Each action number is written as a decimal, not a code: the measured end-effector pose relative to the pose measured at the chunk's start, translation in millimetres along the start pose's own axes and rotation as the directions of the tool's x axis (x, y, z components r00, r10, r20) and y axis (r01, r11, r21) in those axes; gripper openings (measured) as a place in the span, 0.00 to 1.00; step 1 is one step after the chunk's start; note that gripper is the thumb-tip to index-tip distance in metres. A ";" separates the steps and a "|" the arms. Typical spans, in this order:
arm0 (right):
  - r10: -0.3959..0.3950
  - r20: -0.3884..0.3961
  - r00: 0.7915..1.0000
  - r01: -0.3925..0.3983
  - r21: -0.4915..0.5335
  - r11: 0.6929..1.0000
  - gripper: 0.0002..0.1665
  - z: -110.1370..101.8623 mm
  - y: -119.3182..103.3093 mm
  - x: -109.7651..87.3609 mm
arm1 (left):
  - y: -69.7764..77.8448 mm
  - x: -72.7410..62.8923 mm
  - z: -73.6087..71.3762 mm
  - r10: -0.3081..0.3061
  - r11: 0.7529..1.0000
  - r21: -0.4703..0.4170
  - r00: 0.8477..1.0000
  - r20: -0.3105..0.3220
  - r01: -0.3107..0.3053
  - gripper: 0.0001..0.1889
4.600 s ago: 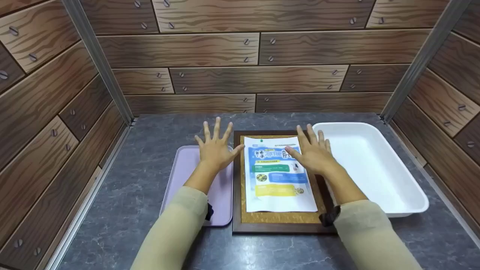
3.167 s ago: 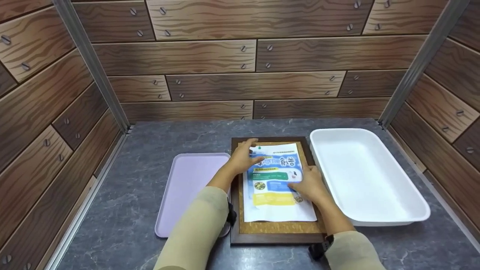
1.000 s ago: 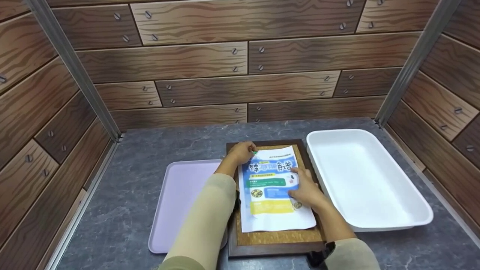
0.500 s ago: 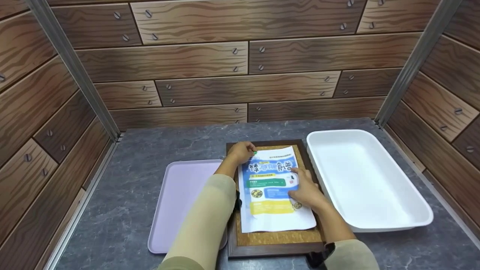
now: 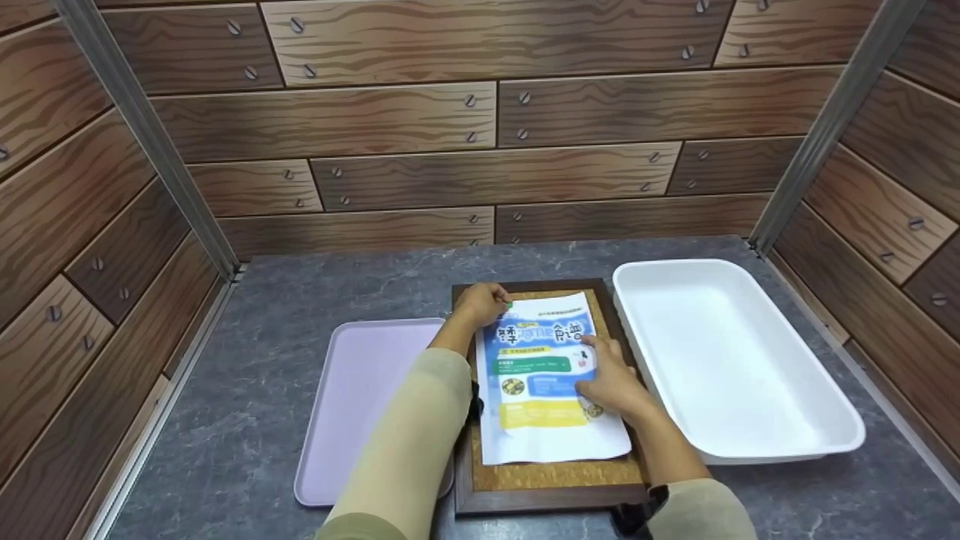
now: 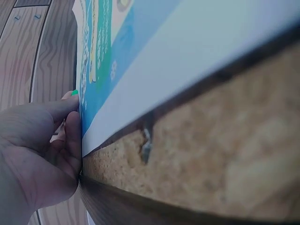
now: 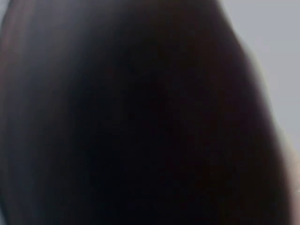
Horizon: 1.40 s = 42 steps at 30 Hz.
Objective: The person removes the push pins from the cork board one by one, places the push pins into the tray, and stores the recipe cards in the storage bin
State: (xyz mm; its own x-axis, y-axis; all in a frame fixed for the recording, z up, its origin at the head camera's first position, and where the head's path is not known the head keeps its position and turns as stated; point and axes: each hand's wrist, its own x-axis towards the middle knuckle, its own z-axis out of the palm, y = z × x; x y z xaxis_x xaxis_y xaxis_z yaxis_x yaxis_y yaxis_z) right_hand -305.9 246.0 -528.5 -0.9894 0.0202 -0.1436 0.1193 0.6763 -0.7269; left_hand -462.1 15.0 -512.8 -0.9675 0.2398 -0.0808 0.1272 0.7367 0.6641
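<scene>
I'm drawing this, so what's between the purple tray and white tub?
In the head view: a framed corkboard bearing a printed sheet, with left hand and right hand over it.

We count two hands: one left hand (image 5: 480, 306), one right hand (image 5: 611, 375). Beneath them we find one printed sheet (image 5: 551, 442) and one framed corkboard (image 5: 555, 477). We see one green pin (image 5: 509, 305) at the left hand, one lilac tray (image 5: 360, 390) left of it, and one white tub (image 5: 735, 352) right of the right hand.
</scene>
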 end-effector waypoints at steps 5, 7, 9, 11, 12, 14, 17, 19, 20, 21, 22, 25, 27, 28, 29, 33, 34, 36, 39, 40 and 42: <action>0.001 0.001 1.000 -0.001 0.001 1.000 0.54 0.2 0.5 -0.1 | -0.1 -0.9 0.1 0.003 1.000 0.007 1.000 -0.004 -0.003 0.08; -0.001 0.000 1.000 0.001 0.004 1.000 0.54 0.5 0.8 0.1 | -0.3 -0.4 0.9 0.001 1.000 0.010 1.000 -0.010 -0.001 0.09; -0.007 -0.001 1.000 0.007 0.008 1.000 0.53 0.8 1.4 0.6 | -0.7 0.1 1.9 -0.009 1.000 0.002 1.000 -0.013 0.009 0.08; -0.012 -0.003 1.000 0.012 0.008 1.000 0.53 1.2 2.1 0.9 | -0.7 0.7 2.7 -0.022 1.000 -0.010 1.000 -0.016 0.022 0.08; -0.014 -0.004 1.000 0.014 0.006 1.000 0.53 1.4 2.6 1.1 | -0.6 1.2 3.2 -0.032 0.999 -0.014 0.999 -0.015 0.032 0.08; -0.018 -0.005 1.000 0.018 0.002 1.000 0.53 1.6 3.0 1.7 | 0.0 1.2 3.6 -0.044 0.999 -0.026 0.999 -0.016 0.044 0.07; -0.018 -0.006 1.000 0.018 -0.005 1.000 0.53 1.8 3.4 2.1 | 1.2 0.3 3.6 -0.047 0.999 -0.028 0.999 -0.019 0.046 0.07; -0.021 -0.004 1.000 0.021 -0.003 1.000 0.53 1.8 3.3 2.1 | 1.7 -1.1 3.4 -0.041 0.999 -0.028 0.999 -0.026 0.041 0.07; -0.022 -0.003 1.000 0.022 0.000 1.000 0.53 1.7 3.2 2.0 | 1.7 -2.0 3.2 -0.038 0.999 -0.027 0.999 -0.026 0.037 0.07; -0.022 -0.003 1.000 0.022 0.002 1.000 0.54 1.7 3.1 1.8 | 1.7 -2.7 2.9 -0.034 0.999 -0.028 0.999 -0.026 0.033 0.07; -0.023 -0.003 1.000 0.023 0.004 1.000 0.54 1.6 2.8 1.6 | 1.7 -3.2 2.9 -0.031 0.999 -0.028 0.999 -0.027 0.030 0.07; -0.022 -0.004 1.000 0.022 0.009 1.000 0.54 1.2 2.2 1.0 | 0.5 -3.7 2.7 -0.024 0.999 -0.042 0.999 -0.027 0.023 0.06; -0.018 -0.006 1.000 0.018 0.006 1.000 0.54 0.8 1.8 0.5 | -0.8 -3.2 2.3 -0.018 0.998 -0.067 1.000 -0.021 0.017 0.06; -0.017 -0.006 1.000 0.017 0.006 1.000 0.54 0.6 1.9 0.2 | -1.7 -3.1 2.1 -0.016 0.997 -0.082 1.000 -0.018 0.015 0.06; -0.016 -0.004 1.000 0.016 0.007 1.000 0.54 0.5 1.9 -0.1 | -2.8 -3.0 1.7 -0.013 0.995 -0.102 1.000 -0.013 0.012 0.06; -0.010 0.001 1.000 0.010 0.008 1.000 0.54 0.2 2.1 -0.3 | -7.0 -3.0 -0.1 -0.001 0.981 -0.196 1.000 0.018 0.004 0.07; -0.009 0.002 1.000 0.009 0.006 1.000 0.54 0.3 2.1 -0.3 | -7.9 -3.2 -0.7 0.001 0.975 -0.221 1.000 0.026 0.004 0.07; -0.006 0.004 1.000 0.006 0.002 1.000 0.54 0.5 2.1 0.1 | -9.6 -3.6 -2.0 0.002 0.962 -0.271 0.999 0.040 0.009 0.06; -0.005 0.006 1.000 0.005 -0.001 1.000 0.54 0.6 2.0 1.1 | -11.4 -4.7 -4.2 0.007 0.939 -0.344 0.998 0.068 0.017 0.06; -0.003 0.006 1.000 0.003 0.000 1.000 0.54 0.5 1.8 1.1 | -11.8 -5.3 -4.9 0.009 0.932 -0.363 0.997 0.076 0.019 0.06; 0.000 0.007 1.000 0.000 0.002 1.000 0.54 0.2 2.0 1.6 | -12.1 -6.4 -6.2 0.014 0.919 -0.393 0.996 0.092 0.024 0.06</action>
State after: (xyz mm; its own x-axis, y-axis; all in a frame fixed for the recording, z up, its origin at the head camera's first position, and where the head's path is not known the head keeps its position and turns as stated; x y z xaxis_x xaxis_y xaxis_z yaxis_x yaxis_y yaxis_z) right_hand -307.2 247.2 -530.2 -0.9889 0.0148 -0.1480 0.1191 0.6747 -0.7284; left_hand -458.8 0.6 -515.7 -0.9415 0.3069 -0.1396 0.0080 0.4341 0.9008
